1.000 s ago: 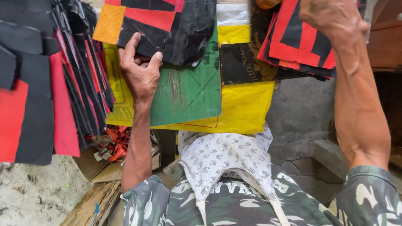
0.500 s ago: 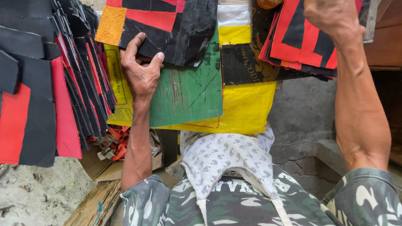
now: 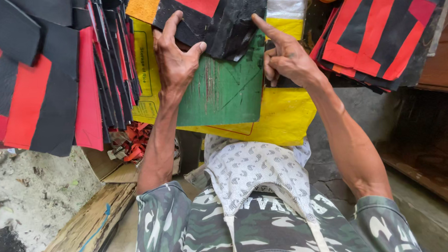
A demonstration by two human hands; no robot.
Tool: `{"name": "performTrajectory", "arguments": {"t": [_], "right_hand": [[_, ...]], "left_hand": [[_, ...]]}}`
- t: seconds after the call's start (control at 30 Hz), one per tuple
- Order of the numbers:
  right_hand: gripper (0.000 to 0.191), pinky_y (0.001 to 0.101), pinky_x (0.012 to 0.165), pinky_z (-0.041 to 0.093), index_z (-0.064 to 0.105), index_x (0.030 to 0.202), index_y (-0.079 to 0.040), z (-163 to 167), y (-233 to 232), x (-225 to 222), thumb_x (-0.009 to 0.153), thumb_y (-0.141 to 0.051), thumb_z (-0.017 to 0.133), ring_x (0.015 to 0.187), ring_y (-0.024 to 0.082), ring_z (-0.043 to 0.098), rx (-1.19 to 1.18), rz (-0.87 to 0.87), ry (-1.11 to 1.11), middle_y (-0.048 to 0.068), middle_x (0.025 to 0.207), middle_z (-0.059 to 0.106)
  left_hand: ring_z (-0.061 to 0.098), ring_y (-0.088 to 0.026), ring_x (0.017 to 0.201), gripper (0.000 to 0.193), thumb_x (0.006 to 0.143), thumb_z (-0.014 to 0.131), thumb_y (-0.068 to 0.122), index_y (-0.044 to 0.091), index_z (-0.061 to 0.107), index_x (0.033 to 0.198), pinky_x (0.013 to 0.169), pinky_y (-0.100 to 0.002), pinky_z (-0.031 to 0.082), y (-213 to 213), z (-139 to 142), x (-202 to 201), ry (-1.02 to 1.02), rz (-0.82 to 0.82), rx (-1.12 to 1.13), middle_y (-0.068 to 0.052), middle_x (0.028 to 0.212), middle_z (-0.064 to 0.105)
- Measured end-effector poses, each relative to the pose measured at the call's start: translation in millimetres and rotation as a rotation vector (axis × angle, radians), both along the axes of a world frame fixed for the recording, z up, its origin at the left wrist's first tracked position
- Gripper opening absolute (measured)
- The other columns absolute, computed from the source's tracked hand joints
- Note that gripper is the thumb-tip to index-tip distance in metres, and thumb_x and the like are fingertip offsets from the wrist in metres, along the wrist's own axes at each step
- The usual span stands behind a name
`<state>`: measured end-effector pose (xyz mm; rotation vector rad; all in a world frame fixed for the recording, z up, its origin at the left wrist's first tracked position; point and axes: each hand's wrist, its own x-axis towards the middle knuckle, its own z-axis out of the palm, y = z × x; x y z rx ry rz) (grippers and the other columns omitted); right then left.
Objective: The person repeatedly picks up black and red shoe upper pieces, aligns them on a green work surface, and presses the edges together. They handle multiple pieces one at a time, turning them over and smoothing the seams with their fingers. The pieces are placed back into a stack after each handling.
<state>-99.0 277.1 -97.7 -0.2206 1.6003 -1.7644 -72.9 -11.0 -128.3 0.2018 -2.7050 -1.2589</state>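
Head view: left hand (image 3: 176, 60) on black-and-red piece (image 3: 214, 15), right hand (image 3: 286, 57) beside.

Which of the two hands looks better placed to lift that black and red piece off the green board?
Probably the left hand: its fingers already rest on the black and red piece on the green board. The right hand only points a finger at its edge.

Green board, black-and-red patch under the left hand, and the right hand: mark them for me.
green board (image 3: 227, 93): head view, bare middle of its face.
black-and-red patch (image 3: 214, 20): head view, black area.
right hand (image 3: 286, 60): head view, back of hand.
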Motion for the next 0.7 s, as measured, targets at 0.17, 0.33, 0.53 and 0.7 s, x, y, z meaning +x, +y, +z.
{"name": "performTrajectory", "arguments": {"t": [0.17,0.33,0.53,0.7], "right_hand": [[0.099,0.0271,0.047,0.053,0.026,0.165,-0.022,18.0,-17.9,13.9,0.072,0.01,0.042,0.046,0.009,0.05,0.359,0.104,0.125,0.001,0.059,0.056],[0.096,0.0315,0.053,0.052,0.036,0.164,-0.023,27.4,-28.2,21.8,0.074,0.011,0.042,0.044,0.012,0.05,0.53,0.198,0.388,0.006,0.054,0.056],[0.091,0.0401,0.062,0.056,0.039,0.164,-0.018,8.7,-25.7,9.3,0.079,0.012,0.048,0.054,0.025,0.063,0.63,0.146,0.747,0.02,0.072,0.064],[0.089,0.0473,0.06,0.053,0.04,0.162,-0.02,0.4,-31.4,15.3,0.079,0.01,0.054,0.057,0.038,0.063,0.766,0.239,0.82,0.023,0.069,0.065]], "left_hand": [[0.062,-0.034,0.11,0.076,0.073,0.096,0.013,0.004,0.06,0.139,0.098,-0.042,0.05,-1.1,-3.3,0.3,0.014,0.001,0.001,-0.021,0.12,0.061],[0.062,-0.035,0.11,0.075,0.073,0.096,0.012,0.003,0.06,0.138,0.098,-0.043,0.05,-1.3,-5.2,0.7,0.025,0.001,0.009,-0.022,0.12,0.061],[0.062,-0.037,0.114,0.075,0.073,0.095,0.012,0.002,0.059,0.138,0.102,-0.043,0.049,-0.8,-5.4,1.0,0.033,-0.007,0.008,-0.024,0.123,0.062],[0.062,-0.037,0.119,0.073,0.076,0.094,0.011,0.0,0.058,0.139,0.104,-0.043,0.049,-0.3,-4.9,1.9,0.07,-0.039,0.019,-0.024,0.128,0.061]]}}
